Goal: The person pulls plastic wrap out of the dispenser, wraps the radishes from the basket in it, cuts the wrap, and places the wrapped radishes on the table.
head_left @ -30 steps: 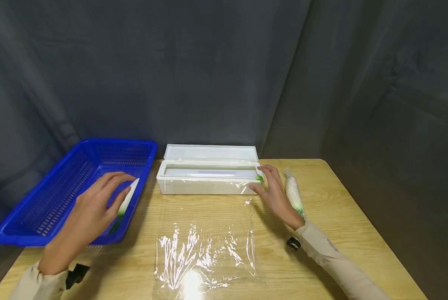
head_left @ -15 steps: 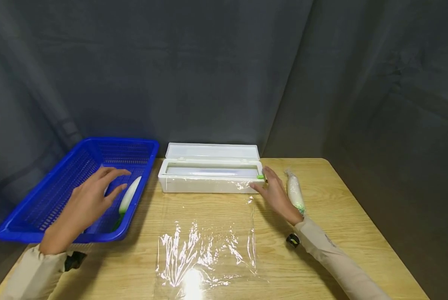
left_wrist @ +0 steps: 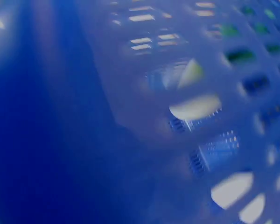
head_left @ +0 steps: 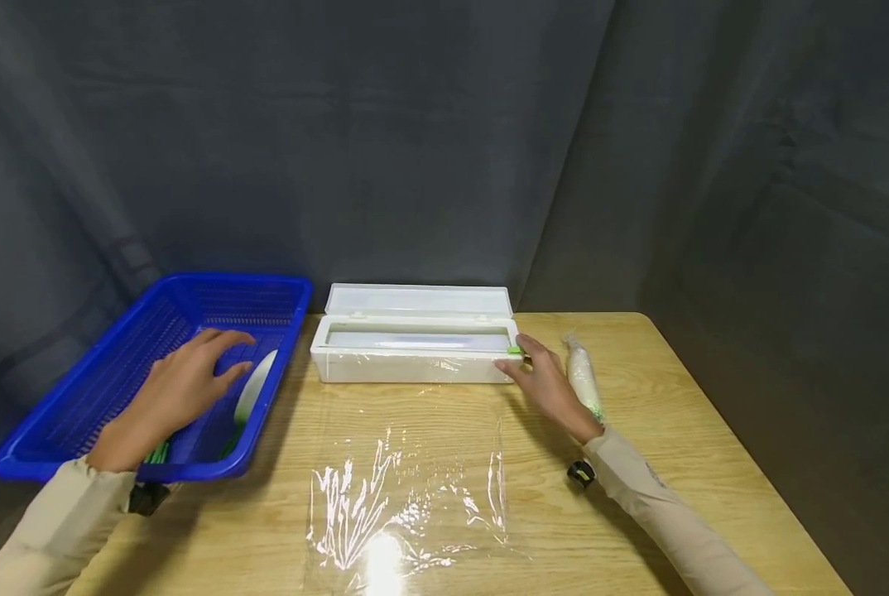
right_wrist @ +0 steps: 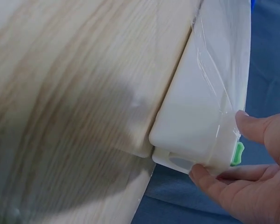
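Observation:
In the head view my left hand (head_left: 184, 381) hovers over the blue basket (head_left: 303, 327), its fingers loosely curved around nothing I can see. Beside it in the basket lies a white radish-like vegetable (head_left: 253, 387) with a green leafy end. My right hand (head_left: 545, 385) grips the right end of a white cling film dispenser (head_left: 415, 367). Its lid (head_left: 418, 300) stands raised. In the right wrist view the thumb and fingers touch the dispenser's corner around a green slider (right_wrist: 238, 154). Clear cling film (head_left: 407, 497) runs from the dispenser down over the table.
A white vegetable wrapped in film (head_left: 582, 377) lies right of the dispenser, near my right wrist. More green leaves (head_left: 157, 453) show in the basket below my left wrist. A grey curtain (head_left: 415, 149) hangs behind the wooden table (head_left: 683, 414). The left wrist view is blurred.
My left hand has shifted slightly away from the white vegetable, uncovering more of it. My right hand has settled lower onto the dispenser's end, its fingers closer to the green slider.

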Demonstrator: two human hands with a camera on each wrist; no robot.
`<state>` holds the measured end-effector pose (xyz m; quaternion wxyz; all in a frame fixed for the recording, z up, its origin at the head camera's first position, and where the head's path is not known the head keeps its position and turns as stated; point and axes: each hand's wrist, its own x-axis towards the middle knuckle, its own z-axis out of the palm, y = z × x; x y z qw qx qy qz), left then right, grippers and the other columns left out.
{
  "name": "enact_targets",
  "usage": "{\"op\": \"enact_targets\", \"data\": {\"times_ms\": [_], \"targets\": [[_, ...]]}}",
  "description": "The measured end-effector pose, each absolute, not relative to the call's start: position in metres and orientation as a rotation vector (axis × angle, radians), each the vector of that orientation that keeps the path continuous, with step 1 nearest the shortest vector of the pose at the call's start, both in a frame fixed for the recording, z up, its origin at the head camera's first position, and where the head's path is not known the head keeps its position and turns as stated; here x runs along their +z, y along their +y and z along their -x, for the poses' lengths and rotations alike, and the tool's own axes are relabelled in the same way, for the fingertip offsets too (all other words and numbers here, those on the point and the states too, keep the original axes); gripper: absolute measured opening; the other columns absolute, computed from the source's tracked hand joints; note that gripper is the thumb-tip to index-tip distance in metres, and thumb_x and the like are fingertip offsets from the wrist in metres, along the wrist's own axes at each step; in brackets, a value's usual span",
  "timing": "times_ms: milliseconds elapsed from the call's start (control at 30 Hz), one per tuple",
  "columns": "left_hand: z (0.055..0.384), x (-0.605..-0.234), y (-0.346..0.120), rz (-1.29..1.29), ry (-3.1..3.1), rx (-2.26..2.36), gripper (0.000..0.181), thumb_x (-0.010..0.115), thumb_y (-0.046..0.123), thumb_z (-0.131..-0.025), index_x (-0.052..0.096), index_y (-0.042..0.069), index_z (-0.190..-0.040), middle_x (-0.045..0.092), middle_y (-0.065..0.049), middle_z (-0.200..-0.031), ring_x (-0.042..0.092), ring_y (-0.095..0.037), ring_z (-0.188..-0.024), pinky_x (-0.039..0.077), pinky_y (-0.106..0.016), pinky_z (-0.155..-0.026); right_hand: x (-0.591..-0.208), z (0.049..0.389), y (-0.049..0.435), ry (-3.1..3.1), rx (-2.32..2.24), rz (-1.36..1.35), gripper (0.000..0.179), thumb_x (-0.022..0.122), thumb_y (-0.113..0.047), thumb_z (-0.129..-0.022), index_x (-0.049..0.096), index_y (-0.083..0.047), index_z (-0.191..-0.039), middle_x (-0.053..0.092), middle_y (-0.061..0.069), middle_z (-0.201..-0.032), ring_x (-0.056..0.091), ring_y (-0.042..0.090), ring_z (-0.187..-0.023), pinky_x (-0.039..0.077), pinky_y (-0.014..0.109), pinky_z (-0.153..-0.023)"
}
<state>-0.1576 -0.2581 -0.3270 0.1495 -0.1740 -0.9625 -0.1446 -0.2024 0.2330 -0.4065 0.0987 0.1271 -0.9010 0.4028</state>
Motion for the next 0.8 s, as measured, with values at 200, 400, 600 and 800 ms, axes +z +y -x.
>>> {"op": "enact_targets", "data": {"times_ms": [200, 400, 600, 800], "targets": [[0.158, -0.318, -0.269, 0.496, -2.913, -0.421, 0.035, 0.072, 0.023, -0.101, 0.065, 0.009, -0.132, 0.062, -0.030, -0.130, 0.066, -0.048, -0.104, 0.051, -0.065, -0.064, -0.405, 0.204, 0.232, -2.684, 1.198, -0.381, 0.063, 0.072, -0.012, -0.099, 0.044, 0.020, -0.146, 0.041, 0.040, -0.153, 0.058, 0.053, -0.128, 0.051, 0.055, -0.103], [0.162, -0.304, -0.275, 0.471, -2.980, -0.439, 0.038, 0.070, 0.027, -0.102, 0.063, 0.008, -0.135, 0.060, -0.032, -0.131, 0.063, -0.050, -0.110, 0.049, -0.069, -0.070, -0.404, 0.204, 0.233, -2.673, 1.209, -0.384, 0.061, 0.072, -0.010, -0.099, 0.045, 0.020, -0.145, 0.042, 0.040, -0.152, 0.059, 0.052, -0.127, 0.052, 0.054, -0.102], [0.173, -0.291, -0.276, 0.445, -3.027, -0.443, 0.042, 0.067, 0.029, -0.104, 0.060, 0.005, -0.138, 0.057, -0.034, -0.135, 0.059, -0.054, -0.115, 0.046, -0.074, -0.075, -0.406, 0.205, 0.232, -2.660, 1.247, -0.386, 0.058, 0.072, -0.009, -0.099, 0.048, 0.019, -0.143, 0.046, 0.039, -0.150, 0.059, 0.051, -0.128, 0.054, 0.053, -0.101], [0.187, -0.288, -0.278, 0.442, -3.050, -0.441, 0.041, 0.067, 0.026, -0.103, 0.059, 0.005, -0.137, 0.059, -0.033, -0.133, 0.059, -0.056, -0.113, 0.044, -0.076, -0.074, -0.408, 0.208, 0.230, -2.664, 1.283, -0.410, 0.054, 0.072, -0.008, -0.099, 0.051, 0.017, -0.142, 0.051, 0.038, -0.146, 0.060, 0.051, -0.127, 0.055, 0.052, -0.100]]}}
